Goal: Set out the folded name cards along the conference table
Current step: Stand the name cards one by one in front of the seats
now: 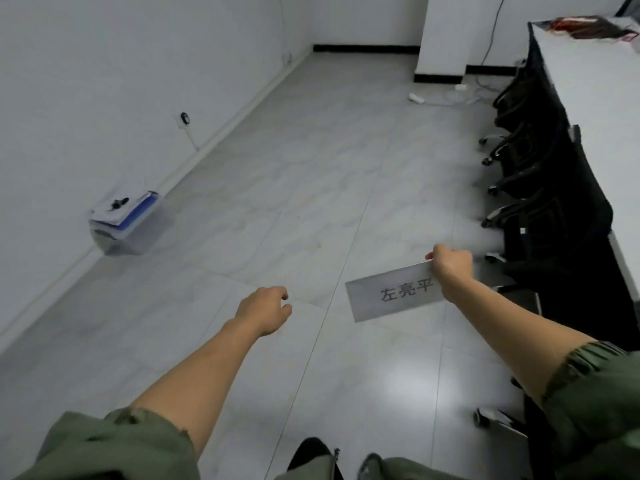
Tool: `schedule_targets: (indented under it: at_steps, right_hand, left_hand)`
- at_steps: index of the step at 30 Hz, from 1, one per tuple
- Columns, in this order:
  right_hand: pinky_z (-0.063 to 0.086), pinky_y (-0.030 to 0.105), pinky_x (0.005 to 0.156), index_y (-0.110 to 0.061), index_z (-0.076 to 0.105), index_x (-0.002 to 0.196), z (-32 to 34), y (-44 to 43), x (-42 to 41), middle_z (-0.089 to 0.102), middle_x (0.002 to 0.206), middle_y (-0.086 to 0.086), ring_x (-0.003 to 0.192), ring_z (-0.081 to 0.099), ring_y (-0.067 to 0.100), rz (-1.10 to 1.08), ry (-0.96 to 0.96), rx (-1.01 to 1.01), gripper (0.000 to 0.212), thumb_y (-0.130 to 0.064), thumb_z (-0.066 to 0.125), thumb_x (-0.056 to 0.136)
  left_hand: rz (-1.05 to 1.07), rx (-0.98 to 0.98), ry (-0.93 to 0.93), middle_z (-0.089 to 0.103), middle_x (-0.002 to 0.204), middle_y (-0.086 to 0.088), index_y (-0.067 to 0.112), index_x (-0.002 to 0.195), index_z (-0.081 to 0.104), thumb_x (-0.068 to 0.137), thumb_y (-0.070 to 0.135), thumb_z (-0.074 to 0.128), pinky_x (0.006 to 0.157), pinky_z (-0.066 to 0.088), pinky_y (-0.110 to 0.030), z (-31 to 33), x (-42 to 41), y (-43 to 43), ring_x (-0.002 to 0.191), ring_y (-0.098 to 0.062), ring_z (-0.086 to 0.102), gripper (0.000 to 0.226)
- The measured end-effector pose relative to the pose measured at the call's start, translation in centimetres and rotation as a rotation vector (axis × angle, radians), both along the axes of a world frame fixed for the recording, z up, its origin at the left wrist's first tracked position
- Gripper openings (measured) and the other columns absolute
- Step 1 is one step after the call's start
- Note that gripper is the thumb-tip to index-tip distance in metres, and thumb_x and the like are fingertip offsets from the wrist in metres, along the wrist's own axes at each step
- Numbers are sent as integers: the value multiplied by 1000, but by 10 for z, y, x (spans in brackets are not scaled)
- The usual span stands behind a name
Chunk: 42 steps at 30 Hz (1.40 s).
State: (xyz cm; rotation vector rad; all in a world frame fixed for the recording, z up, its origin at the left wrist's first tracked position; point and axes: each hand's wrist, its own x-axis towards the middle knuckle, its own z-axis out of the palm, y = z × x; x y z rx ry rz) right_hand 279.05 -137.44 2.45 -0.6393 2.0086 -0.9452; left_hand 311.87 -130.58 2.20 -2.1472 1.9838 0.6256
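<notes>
Nothing in the left grip, fingers loosely curled. Pinched at one short end in the right grip, above the floor: name card, likely light, thin, bendy; safer held by both ends. Farther right, chairs packed against the worktop edge; open floor leftward for walking.

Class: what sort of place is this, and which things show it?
Probably an office meeting room: a long white table lined with black wheeled chairs, and a printed name card in the right hand.
</notes>
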Motion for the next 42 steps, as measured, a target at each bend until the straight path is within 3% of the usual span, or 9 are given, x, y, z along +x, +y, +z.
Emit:
schedule_targets:
  at_steps: [6,12,17,25,30,42]
  right_hand:
    - [55,45,73,-14,65,61,-3,-130,-21,62,79,15,77,62,38,-40,29,-12,29,-23,47,82]
    - [50,41,71,-15,64,61,-13,-280,-44,62,89,15,82,58,37,-160,54,-29,30,-20,46,84]
    - [49,39,71,-16,65,58,11,-390,-71,64,88,14,81,60,36,-294,45,-49,27,-21,50,81]
    - [58,48,75,-13,73,64,-6,-543,-161,72,85,15,80,67,39,-458,-37,-32,32,-31,46,69]
    - [54,41,75,-14,74,67,-16,-652,-233,72,89,14,83,64,37,-482,-49,-19,32,-30,47,75]
    - [54,43,79,-16,71,66,14,-888,-359,69,83,11,77,61,32,-493,-25,-72,31,-23,46,84]
  left_hand:
    - [-73,14,31,62,121,-7,19,132,52,96,38,47,85,47,-34,-14,-22,-155,108,-26,59,41]
    - [-189,19,36,63,121,-7,19,132,52,96,38,46,87,47,-35,-26,-37,-345,110,-25,57,41]
    - [-290,-14,6,58,129,-7,19,132,52,96,38,47,88,44,-34,0,-64,-503,117,-25,54,41]
    - [-452,19,52,61,123,-7,19,131,53,95,38,48,91,48,-36,-10,-176,-702,114,-25,56,41]
    - [-473,42,54,61,122,-7,20,130,53,95,39,48,89,48,-35,-16,-253,-822,110,-25,57,40]
    - [-522,41,44,63,120,-7,21,130,53,95,39,48,90,48,-35,-3,-385,-1069,111,-25,57,40]
